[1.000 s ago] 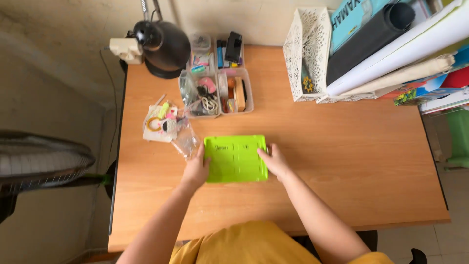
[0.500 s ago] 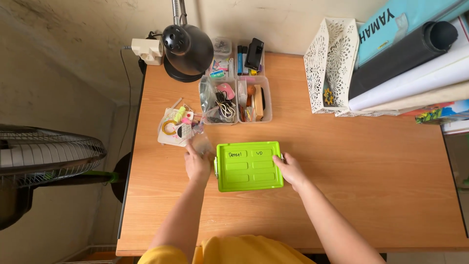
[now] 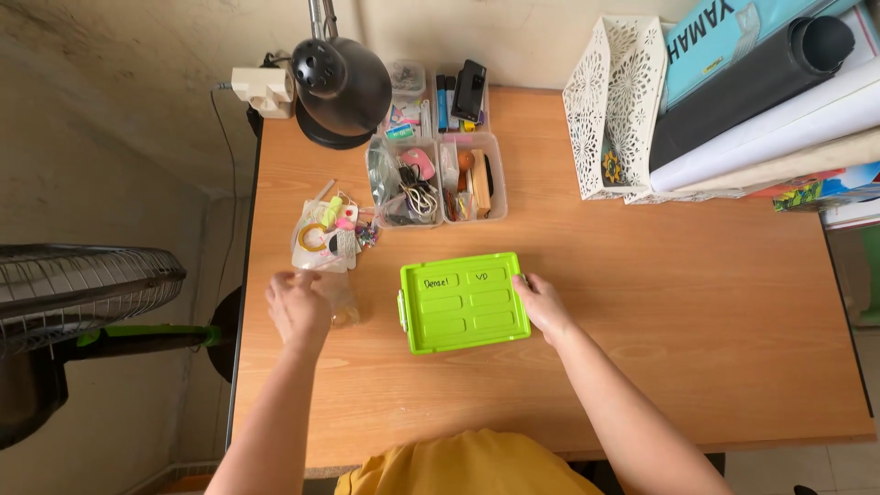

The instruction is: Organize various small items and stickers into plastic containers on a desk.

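Observation:
A bright green flat plastic box with a lid lies on the wooden desk in front of me. My right hand rests against its right edge, fingers on the rim. My left hand is off to the left, near the desk's left edge, fingers curled over a clear plastic bag holding small colourful bits and a roll of tape. Whether the hand grips the bag cannot be told for sure.
Two clear trays of stationery stand behind the box, a black desk lamp at the back left with a white power adapter. A white lattice file holder with rolled papers fills the back right. A fan stands left of the desk.
My left hand has left the green box's left edge and moved left to the clear bag. The right hand stays at the box's right side. The view has shifted.

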